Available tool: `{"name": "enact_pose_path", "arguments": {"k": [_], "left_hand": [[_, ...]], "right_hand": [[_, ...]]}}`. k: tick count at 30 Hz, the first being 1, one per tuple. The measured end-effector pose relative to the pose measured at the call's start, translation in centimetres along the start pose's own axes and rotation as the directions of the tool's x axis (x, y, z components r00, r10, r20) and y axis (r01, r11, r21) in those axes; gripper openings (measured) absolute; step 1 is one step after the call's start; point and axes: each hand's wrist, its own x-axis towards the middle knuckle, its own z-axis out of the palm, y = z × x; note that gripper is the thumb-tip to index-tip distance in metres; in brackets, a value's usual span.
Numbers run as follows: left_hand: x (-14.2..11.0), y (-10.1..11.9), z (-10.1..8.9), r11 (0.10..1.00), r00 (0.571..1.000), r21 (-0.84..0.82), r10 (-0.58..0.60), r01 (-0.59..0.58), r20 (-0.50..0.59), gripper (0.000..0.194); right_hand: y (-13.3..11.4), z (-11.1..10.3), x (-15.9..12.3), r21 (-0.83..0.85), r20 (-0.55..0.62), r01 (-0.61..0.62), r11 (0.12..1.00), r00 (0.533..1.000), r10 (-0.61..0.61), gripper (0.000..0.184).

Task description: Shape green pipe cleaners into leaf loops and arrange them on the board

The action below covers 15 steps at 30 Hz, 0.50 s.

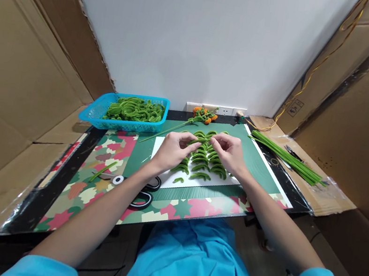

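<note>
My left hand [176, 148] and my right hand [229, 153] face each other over a white sheet [167, 181]. Between them spans a short green pipe cleaner [201, 140], one end pinched by the fingertips of each hand. Below and around it, several bent green pipe cleaner pieces [200, 176] lie in rows on the sheet, partly covered by my hands. Close to my left forearm, black-handled scissors [142, 201] rest on the mat, partly hidden by that arm.
A blue basket [126, 124] of curled green pipe cleaners stands at the back left. Orange and green flowers [206, 115] lie near the wall sockets [225, 111]. Straight green stems [288, 158] are bundled on the right, beside tweezers [293, 152]. Cardboard walls [16, 56] flank the table.
</note>
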Motion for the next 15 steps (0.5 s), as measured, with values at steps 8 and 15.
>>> {"name": "enact_pose_path", "arguments": {"k": [8,15], "left_hand": [[-0.5,0.1,0.8,0.979,0.99,-0.15,-0.138,0.14,0.026,0.038],[-0.6,0.5,0.9,0.957,0.982,-0.223,-0.175,0.188,0.076,0.046]], "right_hand": [[0.1,0.4,-0.3,-0.067,-0.048,0.012,0.998,0.999,-0.015,0.042],[-0.2,0.6,-0.1,-0.072,-0.164,0.01,0.997,0.986,-0.021,0.042]]}}
